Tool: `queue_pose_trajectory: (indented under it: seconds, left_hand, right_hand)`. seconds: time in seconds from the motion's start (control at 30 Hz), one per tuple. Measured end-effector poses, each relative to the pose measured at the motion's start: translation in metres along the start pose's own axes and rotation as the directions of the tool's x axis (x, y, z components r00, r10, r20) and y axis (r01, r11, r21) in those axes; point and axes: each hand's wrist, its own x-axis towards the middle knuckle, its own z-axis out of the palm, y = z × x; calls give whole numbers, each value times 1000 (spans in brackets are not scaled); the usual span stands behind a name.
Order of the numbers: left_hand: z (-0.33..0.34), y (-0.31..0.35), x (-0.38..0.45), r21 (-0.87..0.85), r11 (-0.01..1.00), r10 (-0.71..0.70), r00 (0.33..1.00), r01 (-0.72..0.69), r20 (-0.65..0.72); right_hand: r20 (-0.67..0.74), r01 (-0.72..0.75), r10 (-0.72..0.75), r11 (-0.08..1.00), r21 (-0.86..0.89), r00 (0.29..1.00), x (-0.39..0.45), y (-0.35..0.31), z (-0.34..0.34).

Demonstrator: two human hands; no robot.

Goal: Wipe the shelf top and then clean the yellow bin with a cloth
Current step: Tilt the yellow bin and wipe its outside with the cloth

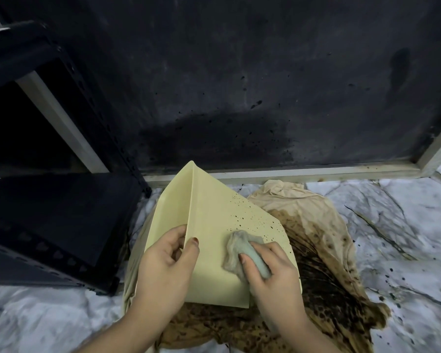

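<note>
The pale yellow bin (209,220) lies tipped over on the floor, one corner edge pointing up toward me. Dark specks dot its right face. My left hand (163,266) grips that corner edge, thumb on the right face and fingers on the left face. My right hand (270,273) holds a crumpled grey-green cloth (237,253) and presses it against the bin's right face, below the specks. The black metal shelf (49,200) stands at the left; its top is out of view.
A beige rag (316,250) soaked with dark brown stains lies under and to the right of the bin. The floor (405,225) is white marble with dark splatters. A black, stained wall (239,85) with a pale baseboard rises behind.
</note>
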Motion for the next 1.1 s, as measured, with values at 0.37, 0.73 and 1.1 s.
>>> queue_pose_trajectory:
  seconds: [0.37,0.73,1.1]
  left_hand:
    - [-1,-7,-5,21,1000,-5,1000,6,-25]
    - [1,-5,-9,-6,1000,2,1000,-2,0]
    - [-1,-8,-11,32,998,57,997,-58,44]
  right_hand:
    - [-141,-312,298,945,-97,944,-15,75,-27]
    - [-263,-251,217,962,-103,940,-46,54,-17]
    - [14,184,-183,981,-55,983,0,-36,10]
